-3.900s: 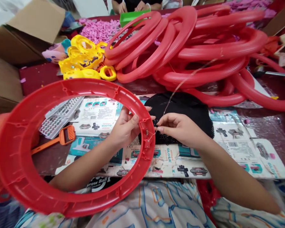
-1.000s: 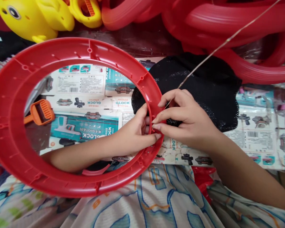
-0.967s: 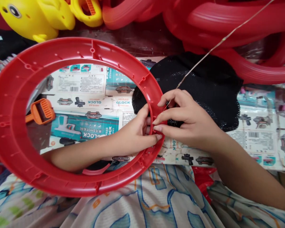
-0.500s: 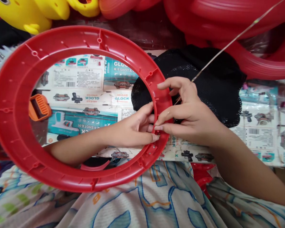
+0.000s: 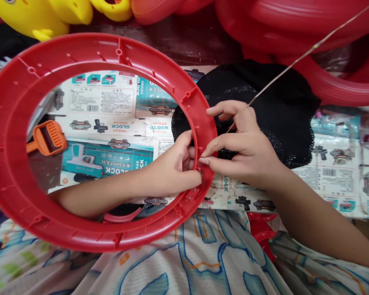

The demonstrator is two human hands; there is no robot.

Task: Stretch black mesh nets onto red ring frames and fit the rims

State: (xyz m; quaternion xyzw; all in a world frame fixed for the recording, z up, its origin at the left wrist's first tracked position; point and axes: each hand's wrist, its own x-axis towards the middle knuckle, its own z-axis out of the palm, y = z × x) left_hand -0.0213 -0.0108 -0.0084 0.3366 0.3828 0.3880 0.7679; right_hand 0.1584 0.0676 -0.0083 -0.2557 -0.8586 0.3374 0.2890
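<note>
A large red plastic ring (image 5: 110, 229) with small pegs and screw posts on its channelled inner side tilts above the boxes. My left hand (image 5: 180, 166) reaches through its opening and is closed on the right-hand rim, thumb on the channelled face. My right hand (image 5: 238, 141) is at the same stretch of rim, its thumb and forefinger pinched together against the channel. A thin pale cord (image 5: 283, 76) comes down from the upper right and passes through the right hand's fingers; its end at the fingertips is too small to make out.
Flattened printed cartons (image 5: 107, 96) cover the work surface. Black mesh fabric (image 5: 273, 106) lies behind my right hand. An orange plastic piece (image 5: 51, 138) shows through the ring. Yellow toy parts (image 5: 67, 12) and big red plastic parts (image 5: 283, 24) stand at the back.
The ring has shifted slightly left. My left thumb has moved slightly up and left along the rim, and the right hand keeps its pinch with little movement.
</note>
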